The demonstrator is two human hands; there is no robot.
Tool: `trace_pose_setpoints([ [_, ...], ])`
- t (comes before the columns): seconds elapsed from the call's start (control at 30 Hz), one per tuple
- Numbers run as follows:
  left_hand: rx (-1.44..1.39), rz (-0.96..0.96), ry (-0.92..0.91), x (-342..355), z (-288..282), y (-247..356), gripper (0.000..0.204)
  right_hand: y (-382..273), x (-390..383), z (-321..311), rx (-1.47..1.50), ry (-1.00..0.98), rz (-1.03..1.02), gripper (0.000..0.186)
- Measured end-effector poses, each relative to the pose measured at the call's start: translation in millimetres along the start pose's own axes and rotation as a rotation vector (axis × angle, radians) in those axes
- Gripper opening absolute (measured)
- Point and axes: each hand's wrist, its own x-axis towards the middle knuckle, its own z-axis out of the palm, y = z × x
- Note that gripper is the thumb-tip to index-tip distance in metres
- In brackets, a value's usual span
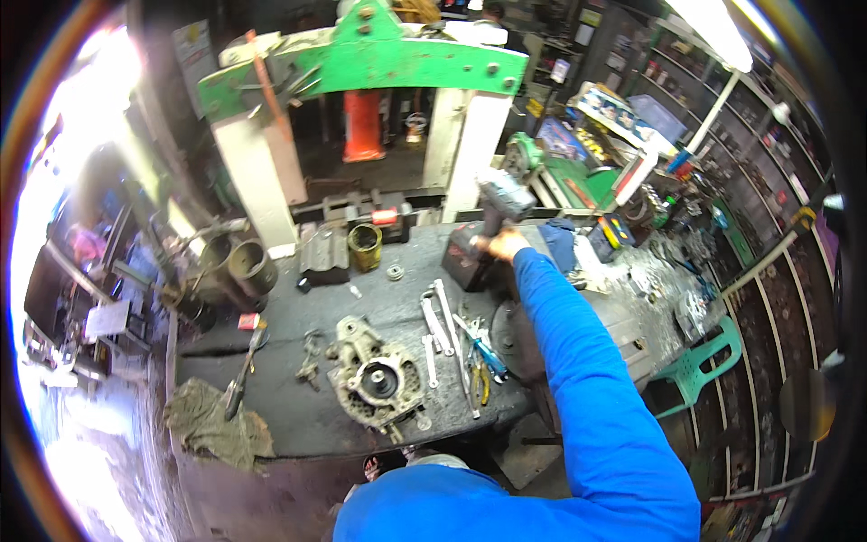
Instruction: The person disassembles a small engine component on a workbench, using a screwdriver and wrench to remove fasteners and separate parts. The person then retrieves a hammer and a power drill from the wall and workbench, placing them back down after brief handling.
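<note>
My right arm, in a blue sleeve, reaches across the workbench (298, 330). At its far right side my right hand (506, 244) is closed around the handle of a cordless impact wrench (508, 195). The tool stands upright, its grey head on top and its dark base low beside the hand. My left hand is out of view. Nearer to me lies a cast metal housing (377, 379) with a round bore. Between it and my arm are several wrenches (439, 327) and pliers (480, 384), one with blue handles.
A green and white press frame (424, 65) rises behind the bench. Metal cylinders (250, 264), a can (365, 246) and a metal block (324, 255) stand along the far side. A rag (212, 425) hangs over the near left corner; a green plastic chair (700, 370) is at right.
</note>
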Motion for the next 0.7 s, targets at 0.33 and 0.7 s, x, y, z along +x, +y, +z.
trace_pose_setpoints([
  [0.33,-0.584,0.026,0.321,-42,-62,75,0.018,-7,39,46,1.053,0.462,-0.054,0.058],
  [0.7,-0.503,0.774,0.032,-190,-129,397,0.041,-79,-236,-73,0.987,0.383,-0.532,0.021],
])
